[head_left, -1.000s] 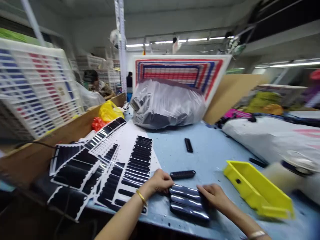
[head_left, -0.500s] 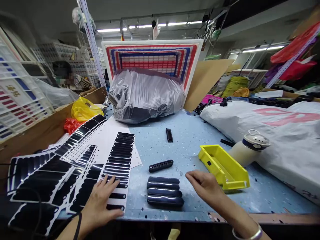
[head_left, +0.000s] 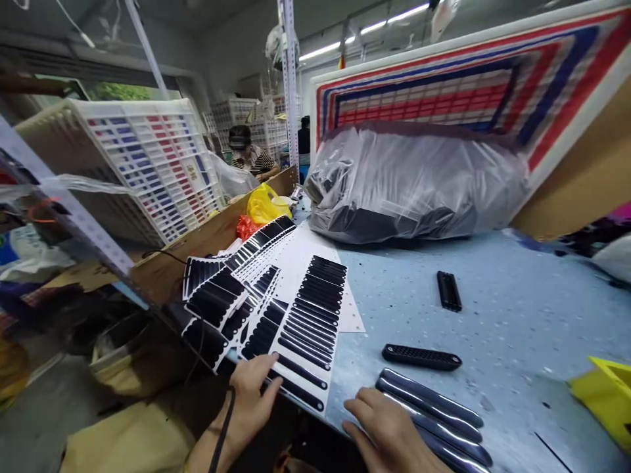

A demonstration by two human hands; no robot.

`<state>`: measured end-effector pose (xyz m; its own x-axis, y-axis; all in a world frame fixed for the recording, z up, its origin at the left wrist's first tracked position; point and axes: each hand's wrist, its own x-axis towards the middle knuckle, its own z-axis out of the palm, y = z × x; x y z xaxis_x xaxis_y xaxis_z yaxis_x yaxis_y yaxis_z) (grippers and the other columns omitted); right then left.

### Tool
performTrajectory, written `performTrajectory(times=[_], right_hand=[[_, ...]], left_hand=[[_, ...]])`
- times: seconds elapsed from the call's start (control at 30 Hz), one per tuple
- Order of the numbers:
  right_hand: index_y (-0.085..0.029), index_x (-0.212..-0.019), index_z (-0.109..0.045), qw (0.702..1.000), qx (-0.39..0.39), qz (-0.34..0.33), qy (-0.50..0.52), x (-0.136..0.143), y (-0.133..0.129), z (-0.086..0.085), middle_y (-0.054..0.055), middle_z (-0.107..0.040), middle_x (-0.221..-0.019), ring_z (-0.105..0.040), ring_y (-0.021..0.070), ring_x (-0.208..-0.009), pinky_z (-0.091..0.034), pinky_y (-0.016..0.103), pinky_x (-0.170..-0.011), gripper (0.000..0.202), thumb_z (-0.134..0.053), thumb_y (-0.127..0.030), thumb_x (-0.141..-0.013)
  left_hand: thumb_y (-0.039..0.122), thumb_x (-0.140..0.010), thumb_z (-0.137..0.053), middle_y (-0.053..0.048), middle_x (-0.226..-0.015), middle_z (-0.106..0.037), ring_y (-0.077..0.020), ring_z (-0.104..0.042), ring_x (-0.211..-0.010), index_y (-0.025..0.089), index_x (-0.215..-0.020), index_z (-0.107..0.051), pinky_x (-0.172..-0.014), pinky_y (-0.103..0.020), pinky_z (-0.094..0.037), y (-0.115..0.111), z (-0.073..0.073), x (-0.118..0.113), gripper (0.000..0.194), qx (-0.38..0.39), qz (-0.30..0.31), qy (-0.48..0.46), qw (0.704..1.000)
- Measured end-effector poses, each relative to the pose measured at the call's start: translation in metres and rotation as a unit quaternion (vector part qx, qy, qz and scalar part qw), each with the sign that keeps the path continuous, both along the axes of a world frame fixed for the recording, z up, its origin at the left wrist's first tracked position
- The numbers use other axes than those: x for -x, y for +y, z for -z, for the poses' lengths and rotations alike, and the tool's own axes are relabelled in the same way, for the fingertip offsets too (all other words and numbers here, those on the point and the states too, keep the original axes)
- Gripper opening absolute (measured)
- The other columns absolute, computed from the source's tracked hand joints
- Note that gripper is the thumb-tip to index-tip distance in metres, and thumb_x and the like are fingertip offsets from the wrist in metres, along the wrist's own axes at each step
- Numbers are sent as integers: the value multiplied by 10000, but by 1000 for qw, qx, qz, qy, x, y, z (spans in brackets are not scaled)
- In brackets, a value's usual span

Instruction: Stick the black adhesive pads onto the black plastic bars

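My left hand [head_left: 254, 391] is at the near left edge of a white sheet [head_left: 320, 394] with rows of glossy black strip stickers [head_left: 315, 315]. Its thumb and forefinger are apart and touch the sheet's lower corner area. My right hand [head_left: 384, 424] is bent, thumb apart from the fingers, just right of the sheet, and nothing shows in it. It partly covers the left ends of several long, glossy black pieces [head_left: 434, 401] lying side by side. Behind them lie a black bar with a mesh-patterned top [head_left: 421, 357] and a smaller black bar [head_left: 448, 291].
More black sticker sheets [head_left: 217, 299] overlap at the left. A large plastic-wrapped bundle [head_left: 414, 184] rests at the back before a striped basket [head_left: 424, 98]. A yellow bin [head_left: 606, 394] stands at the right edge. A person [head_left: 251, 157] sits beyond the wooden board [head_left: 192, 253].
My view has turned left. My left hand has shifted from lying flat on the sheet to its near left edge. My right hand has moved left from beside the yellow bin, its fingers loosening.
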<state>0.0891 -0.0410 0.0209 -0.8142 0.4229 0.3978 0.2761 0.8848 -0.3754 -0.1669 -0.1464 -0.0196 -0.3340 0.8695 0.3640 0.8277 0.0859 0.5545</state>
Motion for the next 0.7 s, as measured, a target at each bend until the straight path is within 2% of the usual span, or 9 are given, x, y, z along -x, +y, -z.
performTrajectory(times=[0.1,0.17,0.27,0.37,0.43,0.53,0.57,0.63,0.7], right_hand=[[-222,-911,-620,1000,15,-8,-18,26,2,1,54,-661,-881,-639,221,-797,-526,321,-683,166,-643,-95,-807],[-226,-981,-621,1000,14,-7,-22,40,2,8,66,-673,-975,-638,245,-881,-540,356,-758,260,-707,-112,-764],[-230,-1118,-591,1000,-1,11,-27,52,2,29,80,-666,-1091,-628,269,-973,-538,402,-839,444,-761,-139,-718],[-225,-1232,-543,998,-56,31,-7,53,0,53,111,-649,-1199,-590,318,-1122,-502,482,-932,544,-756,-203,-731],[-224,-1208,-573,995,-93,29,-10,51,-1,62,128,-648,-1240,-573,345,-1167,-493,514,-938,478,-729,-241,-757],[-238,-924,-673,994,-95,-11,-57,48,-2,58,92,-714,-1148,-638,341,-1050,-534,456,-794,156,-650,-164,-789],[-239,-849,-673,994,-84,-25,-62,47,-3,52,74,-734,-1100,-656,328,-1008,-535,429,-753,142,-615,-122,-796],[-242,-861,-674,996,-65,-40,-35,44,-5,39,65,-748,-1043,-673,301,-963,-535,401,-730,192,-566,-90,-815],[-224,-1009,-661,997,-61,-35,20,41,-8,25,97,-738,-1049,-675,289,-949,-546,401,-749,213,-576,-134,-835]], left_hand=[[349,-822,-559,-46,-617,-672,-197,-645,-493,134,-987,-724,-519,-318,-525,-2,0,14,318,28,-116,-175,977],[409,-786,-590,4,-521,-605,-158,-566,-370,104,-1033,-686,-384,-256,-417,1,0,17,404,81,-140,-319,934],[491,-737,-648,34,-446,-571,-136,-524,-306,92,-1035,-638,-314,-196,-279,6,-1,12,498,127,-110,-487,857],[519,-692,-707,16,-437,-579,-101,-500,-295,124,-814,-625,-309,-167,-227,8,-5,2,421,96,-64,-587,802],[505,-666,-743,20,-422,-560,-69,-437,-274,143,-686,-591,-300,-162,-202,8,-10,-6,393,69,-43,-631,772],[440,-638,-783,31,-396,-527,-41,-354,-265,148,-602,-577,-291,-157,-192,5,-19,-16,359,44,-19,-651,758],[411,-629,-788,29,-394,-524,-38,-346,-268,144,-591,-586,-290,-155,-195,3,-22,-18,337,43,-10,-655,755],[362,-606,-784,12,-393,-531,-43,-353,-272,133,-572,-613,-285,-159,-202,-3,-26,-21,288,55,9,-672,739],[328,-590,-763,-5,-399,-542,-52,-367,-281,123,-558,-640,-286,-166,-217,-12,-27,-22,241,58,15,-693,719]])
